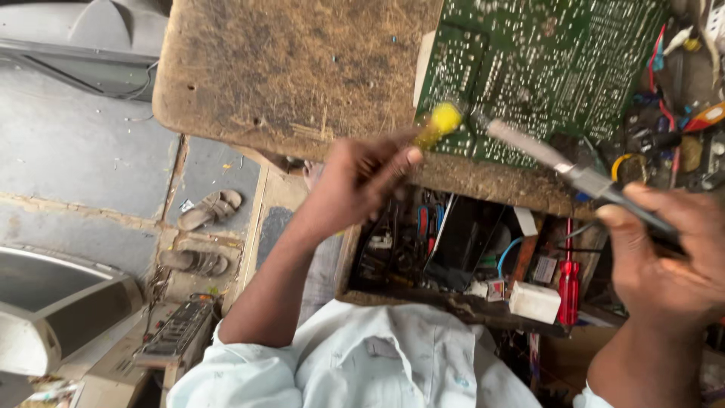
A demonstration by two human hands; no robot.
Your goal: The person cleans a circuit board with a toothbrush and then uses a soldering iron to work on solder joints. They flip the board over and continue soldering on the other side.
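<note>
Left hand (pixel 362 177) grips a yellow-handled tool (pixel 442 121), right hand (pixel 664 253) grips a grey soldering iron (pixel 559 160); keep both tips steady at the green circuit board's (pixel 544 68) near edge.

Soft, even daylight lit the scene; shadows were faint, the moving hands slightly blurred, edges bowed outward.

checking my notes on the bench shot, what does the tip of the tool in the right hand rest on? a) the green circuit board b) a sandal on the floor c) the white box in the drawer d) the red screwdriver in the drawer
a: the soldering iron held in the right hand reaches up-left, its tip meeting the green circuit board lying on the worn wooden bench.
</note>
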